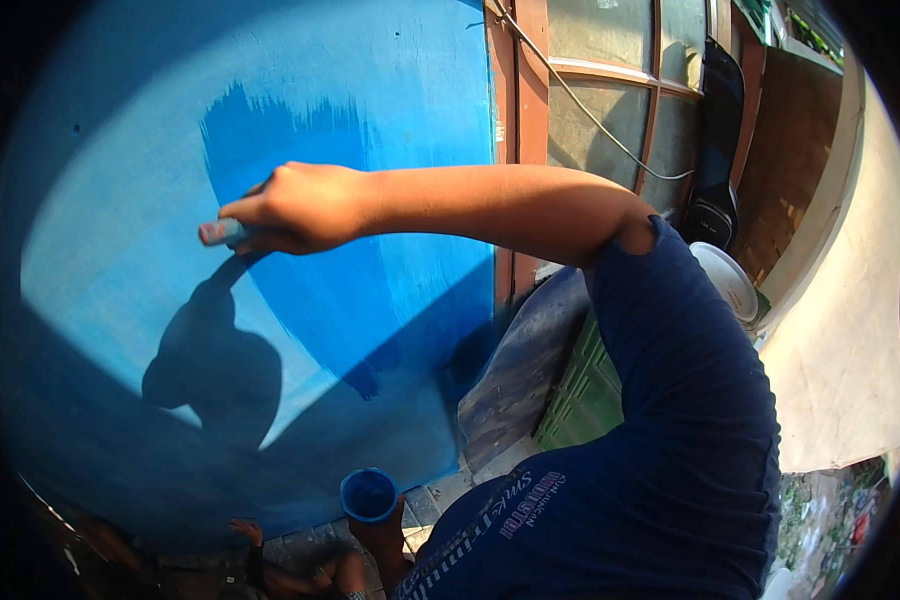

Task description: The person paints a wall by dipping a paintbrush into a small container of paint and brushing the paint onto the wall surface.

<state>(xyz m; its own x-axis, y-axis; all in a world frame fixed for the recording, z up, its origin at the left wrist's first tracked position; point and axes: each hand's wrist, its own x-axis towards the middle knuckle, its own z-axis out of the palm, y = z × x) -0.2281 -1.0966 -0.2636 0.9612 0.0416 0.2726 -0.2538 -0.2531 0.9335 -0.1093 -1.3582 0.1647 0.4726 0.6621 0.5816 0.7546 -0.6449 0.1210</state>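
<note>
A person in a navy T-shirt [670, 380] stretched a bare right arm across a sunlit pale-blue wall [120, 200]. The right hand [305, 210] was closed around a tool handle [236, 231], pale with a reddish end pointing left; the tool's working end was hidden. Both were at the left edge of a streaky patch of deeper blue paint [300, 130], with a dark shadow [220, 355] falling on the wall below. Lower down, the left hand [388, 530] gripped the side of a round blue cup [369, 495], its mouth facing the camera, near the wall's bottom edge. To the wall's right stood a reddish-brown window frame [533, 110]; a green plastic crate [582, 395] was partly hidden behind the person.
</note>
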